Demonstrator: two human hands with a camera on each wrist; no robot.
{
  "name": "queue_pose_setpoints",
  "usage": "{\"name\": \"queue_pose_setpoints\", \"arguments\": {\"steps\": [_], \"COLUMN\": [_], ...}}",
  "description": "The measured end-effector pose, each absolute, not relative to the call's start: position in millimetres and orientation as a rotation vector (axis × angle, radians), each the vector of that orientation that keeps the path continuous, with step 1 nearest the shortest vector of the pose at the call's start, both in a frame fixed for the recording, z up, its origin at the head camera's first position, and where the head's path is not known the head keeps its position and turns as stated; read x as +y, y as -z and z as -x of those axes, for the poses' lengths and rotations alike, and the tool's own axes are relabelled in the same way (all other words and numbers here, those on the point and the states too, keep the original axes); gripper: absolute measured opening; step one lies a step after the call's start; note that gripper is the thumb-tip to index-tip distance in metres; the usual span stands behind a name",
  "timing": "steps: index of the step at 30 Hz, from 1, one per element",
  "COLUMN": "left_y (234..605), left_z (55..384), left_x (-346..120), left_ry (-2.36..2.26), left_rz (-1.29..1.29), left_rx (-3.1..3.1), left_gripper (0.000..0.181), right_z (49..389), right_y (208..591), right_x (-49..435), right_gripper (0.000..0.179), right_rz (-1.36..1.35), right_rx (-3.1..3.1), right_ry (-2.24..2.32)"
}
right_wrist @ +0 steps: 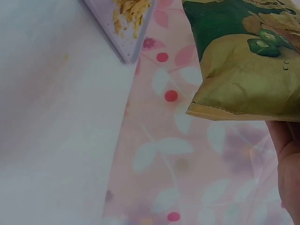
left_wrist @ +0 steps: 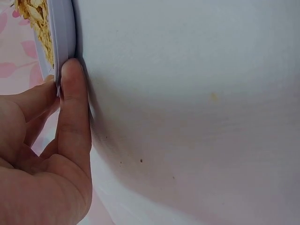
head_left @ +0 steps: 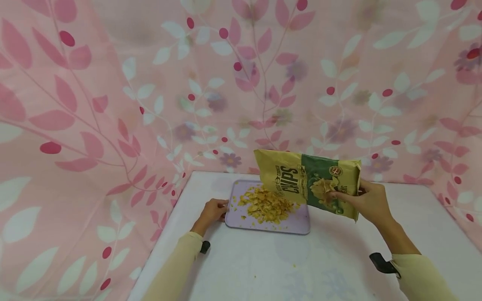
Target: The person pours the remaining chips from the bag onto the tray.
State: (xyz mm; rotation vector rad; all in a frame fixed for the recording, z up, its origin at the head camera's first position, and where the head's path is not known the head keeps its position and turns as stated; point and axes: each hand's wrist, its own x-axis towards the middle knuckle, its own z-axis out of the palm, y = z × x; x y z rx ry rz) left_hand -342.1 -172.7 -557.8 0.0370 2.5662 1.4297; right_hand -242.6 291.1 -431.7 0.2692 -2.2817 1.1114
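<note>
A yellow and green chip bag [head_left: 290, 177] is tipped on its side over a lilac tray [head_left: 241, 225], its left end above the tray and its bottom end to the right. My right hand [head_left: 370, 202] grips the bag near that bottom end, thumb across the front. On the tray lies a heap of broken yellow chips [head_left: 265, 205], with loose crumbs around it. My left hand [head_left: 212, 213] pinches the tray's left edge. In the left wrist view the thumb and fingers of the left hand [left_wrist: 56, 150] press on both sides of the rim.
The tray stands on a white-covered table [head_left: 263, 267], with a few small crumbs on the cloth. A pink cloth with leaf patterns [head_left: 244, 83] hangs behind the table and at both sides. A dark band [head_left: 384, 264] sits at my right wrist.
</note>
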Motion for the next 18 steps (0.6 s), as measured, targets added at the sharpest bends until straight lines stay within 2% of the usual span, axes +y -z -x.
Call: {"name": "queue_pose_setpoints", "arguments": {"steps": [5,11,14,18], "left_y": [557,557,558,557], "left_z": [343,344,343,341], "left_x": [-173,-172,-172,-173], "left_ry": [-1.426,-1.431,-1.437,-1.459], "left_rz": [-0.026,-0.037,-0.019,-0.006], "left_rx": [2.568,2.554,2.545,2.542], "left_gripper": [0.038,0.039,0.039,0.039], "right_z": [240,236,237,237], "right_y": [433,446,454,472], "right_x": [292,297,300,309], "right_gripper": [0.034,0.043,0.045,0.044], "right_rz": [-0.190,0.082,0.175,0.136], "right_rx": [-2.298,-2.303,-2.085,-1.379], "right_ry": [-1.130,-1.323,-1.768,-2.492]}}
